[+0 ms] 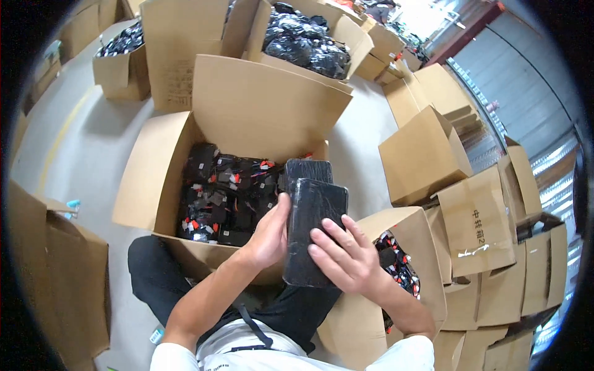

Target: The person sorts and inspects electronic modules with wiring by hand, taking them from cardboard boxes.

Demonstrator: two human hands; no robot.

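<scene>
your right hand (346,253) lays slightly spread fingers across the lower right of the black block (306,232); its thumb is hidden. your left hand (269,241) bears on the block's left edge; you cannot tell how its hidden fingers sit. together they hold the block at the centre of the frame. caution: the glossy wrap may slip under uneven pressure. a second black block (309,169) shows just beyond the upper end; if it is loose, a nudge may topple it. left of centre, the open carton (266,102) contains wires and red and white connectors (234,178); a dropped block may damage them. at lower right, the smaller carton's rim (433,266) may snag your right forearm.
</scene>
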